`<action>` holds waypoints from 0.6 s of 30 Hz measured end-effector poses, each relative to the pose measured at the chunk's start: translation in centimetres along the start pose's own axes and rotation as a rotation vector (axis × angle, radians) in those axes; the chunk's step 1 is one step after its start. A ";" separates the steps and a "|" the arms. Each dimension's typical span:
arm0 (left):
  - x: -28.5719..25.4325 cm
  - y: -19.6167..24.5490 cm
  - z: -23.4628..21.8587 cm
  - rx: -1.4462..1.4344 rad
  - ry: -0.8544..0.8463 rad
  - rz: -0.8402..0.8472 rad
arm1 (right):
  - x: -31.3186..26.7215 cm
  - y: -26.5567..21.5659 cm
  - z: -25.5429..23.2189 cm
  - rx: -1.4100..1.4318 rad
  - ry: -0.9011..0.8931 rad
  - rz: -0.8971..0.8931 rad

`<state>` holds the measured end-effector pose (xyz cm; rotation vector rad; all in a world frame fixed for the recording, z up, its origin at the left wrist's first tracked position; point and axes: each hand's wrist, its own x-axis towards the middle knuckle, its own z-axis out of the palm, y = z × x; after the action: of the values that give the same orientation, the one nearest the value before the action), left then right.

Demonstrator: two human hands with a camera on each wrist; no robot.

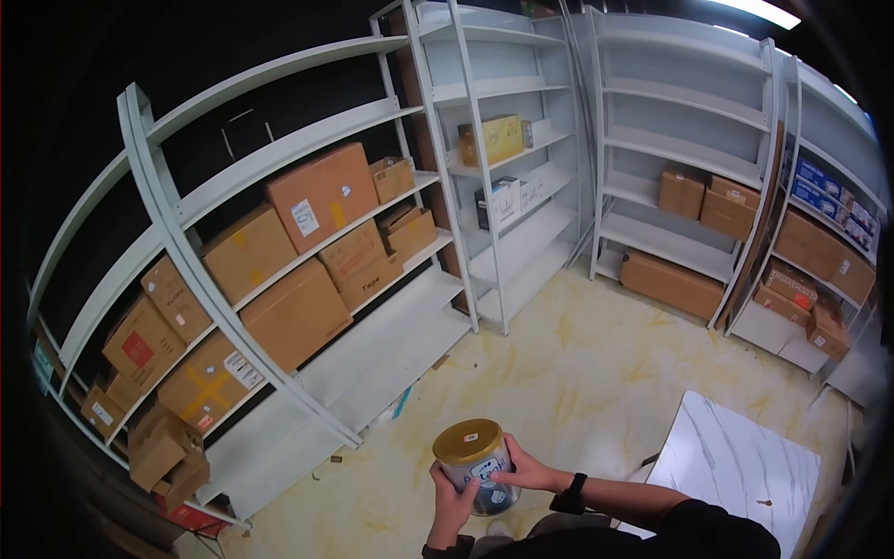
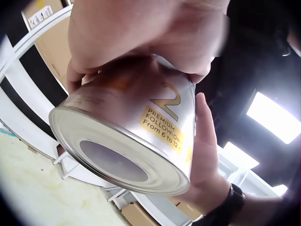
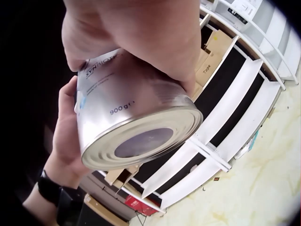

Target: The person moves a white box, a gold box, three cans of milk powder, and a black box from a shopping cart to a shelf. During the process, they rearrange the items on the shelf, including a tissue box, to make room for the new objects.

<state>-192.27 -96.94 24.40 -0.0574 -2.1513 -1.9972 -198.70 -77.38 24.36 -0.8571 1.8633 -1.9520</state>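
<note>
A silver tin with a gold lid is held upright between both hands, low in the middle of the head view. The left hand grips its left side, thumb on the front label. On the right side the right hand grips it, its thumb also on the front. From below, the left wrist view shows the tin's metal base and a large 2 on its side. In the right wrist view, "900g" is printed on the tin. Parts of the fingers behind the tin are hidden.
Shelves with cardboard boxes run along the left. More racks stand at the back, holding a yellow box and other cartons. A white marble-patterned table is at the lower right.
</note>
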 end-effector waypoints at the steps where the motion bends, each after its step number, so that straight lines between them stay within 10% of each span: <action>1: 2.8 -0.1 0.4 -0.004 -0.054 0.022 | 1.0 -0.4 -1.3 0.041 0.061 0.024; 18: 38.1 -7.6 26.5 0.098 -0.542 -0.115 | 8.0 7.2 -35.9 -0.006 0.568 0.017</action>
<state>-234.10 -75.58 21.99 -0.5277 -2.6208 -2.1177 -227.95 -54.45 19.87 -0.2921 2.1512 -2.3500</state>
